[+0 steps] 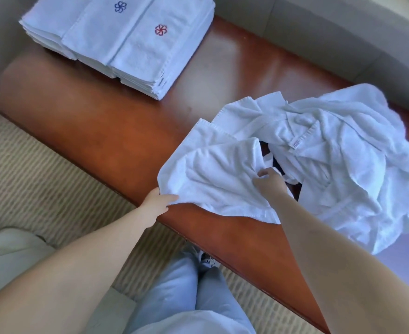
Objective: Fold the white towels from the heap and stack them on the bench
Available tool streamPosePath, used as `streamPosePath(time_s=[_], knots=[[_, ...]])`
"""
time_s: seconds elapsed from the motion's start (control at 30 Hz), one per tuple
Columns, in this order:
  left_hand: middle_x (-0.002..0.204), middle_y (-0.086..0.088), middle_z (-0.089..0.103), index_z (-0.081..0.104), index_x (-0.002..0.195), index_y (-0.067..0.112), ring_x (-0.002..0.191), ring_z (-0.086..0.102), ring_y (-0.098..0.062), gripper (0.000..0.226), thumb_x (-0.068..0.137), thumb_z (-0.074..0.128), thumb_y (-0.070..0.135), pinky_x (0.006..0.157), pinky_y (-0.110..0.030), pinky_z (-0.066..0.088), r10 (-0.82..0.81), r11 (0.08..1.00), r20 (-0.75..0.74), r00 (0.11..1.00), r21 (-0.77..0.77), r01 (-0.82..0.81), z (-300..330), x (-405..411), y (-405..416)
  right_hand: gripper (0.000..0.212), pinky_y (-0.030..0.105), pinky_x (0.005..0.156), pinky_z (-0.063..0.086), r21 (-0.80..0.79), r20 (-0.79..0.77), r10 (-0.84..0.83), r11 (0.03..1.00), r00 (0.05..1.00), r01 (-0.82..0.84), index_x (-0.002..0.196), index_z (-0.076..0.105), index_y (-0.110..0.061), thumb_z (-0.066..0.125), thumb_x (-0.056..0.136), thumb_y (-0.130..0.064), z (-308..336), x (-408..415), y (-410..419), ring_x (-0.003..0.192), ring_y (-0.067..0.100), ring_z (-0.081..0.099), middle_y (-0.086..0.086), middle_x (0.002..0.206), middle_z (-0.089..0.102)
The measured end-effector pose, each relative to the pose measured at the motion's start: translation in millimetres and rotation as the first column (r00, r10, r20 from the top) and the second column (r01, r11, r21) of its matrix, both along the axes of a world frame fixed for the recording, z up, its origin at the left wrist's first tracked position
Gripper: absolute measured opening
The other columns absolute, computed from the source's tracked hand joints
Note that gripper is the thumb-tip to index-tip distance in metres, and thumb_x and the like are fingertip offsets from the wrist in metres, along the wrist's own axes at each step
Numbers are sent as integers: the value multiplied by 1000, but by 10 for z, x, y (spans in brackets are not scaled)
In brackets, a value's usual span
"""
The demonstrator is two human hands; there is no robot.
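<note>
White terry towel (213, 179), crumpled, is held at the near edge of the glossy reddish-brown wooden bench (107, 131), just beside the loose heap of white towels (338, 160). Its lower left corner is pinched by the left hand (158, 204); its bunched middle is gripped by the right hand (269, 180). Folded white towels with embroidered pinwheel emblems (116, 42) are stacked at the bench's far end, well apart.

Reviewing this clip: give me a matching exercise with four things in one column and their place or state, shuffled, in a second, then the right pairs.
Things:
1. folded stack
2. heap
3. left hand
4. right hand

Place or state:
A. pinches the towel at its near left corner
B. loose and crumpled at the bench's right end
C. grips bunched cloth beside the heap
D. neat, at the bench's far left end

Pairs: 1-D, 2-B, 3-A, 4-C
</note>
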State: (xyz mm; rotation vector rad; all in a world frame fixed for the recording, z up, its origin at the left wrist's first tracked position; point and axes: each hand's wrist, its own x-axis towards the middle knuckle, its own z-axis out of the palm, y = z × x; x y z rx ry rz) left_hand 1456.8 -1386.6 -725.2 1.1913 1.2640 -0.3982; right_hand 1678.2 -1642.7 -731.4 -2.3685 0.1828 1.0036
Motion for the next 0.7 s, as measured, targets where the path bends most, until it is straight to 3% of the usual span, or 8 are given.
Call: streamPosePath(time_s=[0.13, 0.2, 0.27, 0.37, 0.47, 0.6, 0.7], knots=[[121, 2, 71, 65, 124, 21, 113, 65, -16, 32, 93, 73, 17, 101, -33, 49, 64, 997, 76, 995, 26, -66, 191, 25, 52, 3, 29, 60, 41, 65, -127, -137, 987, 982, 146, 84, 59, -22, 61, 86, -21, 196, 57, 114, 66, 20, 52, -3, 81, 55], [119, 2, 72, 68, 117, 23, 112, 66, -15, 25, 94, 73, 16, 100, -32, 49, 86, 994, 143, 986, 53, -95, 396, 119, 113, 13, 29, 60, 39, 70, -157, -151, 984, 976, 164, 74, 58, -20, 66, 83, -25, 438, 112, 152, 62, 22, 47, 1, 71, 50], [118, -1, 73, 69, 118, 18, 111, 67, -19, 25, 94, 71, 12, 102, -33, 51, 101, 988, 226, 969, 92, -124, 656, 253, 184, 17, 33, 63, 45, 95, -179, -131, 984, 975, 150, 85, 64, -18, 73, 79, -32, 771, 157, 159, 66, 24, 51, 3, 74, 53], [122, -9, 72, 68, 121, 12, 113, 67, -24, 27, 94, 69, 10, 107, -39, 50, 95, 979, 336, 937, 139, -150, 1109, 448, 301, 31, 41, 80, 57, 277, -296, -166, 927, 941, 251, 107, 69, -11, 73, 80, -27, 1304, 244, 115, 80, 26, 62, 7, 86, 63], [124, -15, 71, 70, 116, 11, 104, 67, -25, 23, 93, 70, 13, 106, -46, 49, 36, 976, 420, 907, 180, -122, 1579, 605, 400, 22, 31, 68, 51, 388, -367, -158, 870, 917, 305, 103, 57, -12, 62, 85, -25, 1863, 306, 20, 77, 24, 56, 7, 84, 53], [117, -10, 73, 71, 102, 18, 105, 67, -28, 11, 91, 73, 21, 101, -46, 50, 18, 959, 494, 869, 238, -155, 2170, 782, 578, 10, 26, 59, 46, 472, -191, -218, 835, 957, 284, 99, 60, -11, 61, 92, -18, 2515, 358, -141, 62, 16, 52, 3, 73, 52], [103, -12, 65, 65, 89, 15, 90, 60, -26, 14, 91, 73, 26, 85, -39, 45, 44, 937, 520, 853, 274, -216, 2551, 878, 722, 23, 34, 79, 53, 472, -63, -306, 830, 950, 299, 111, 68, -5, 71, 90, -13, 2868, 427, -401, 83, 25, 61, 10, 93, 63]])
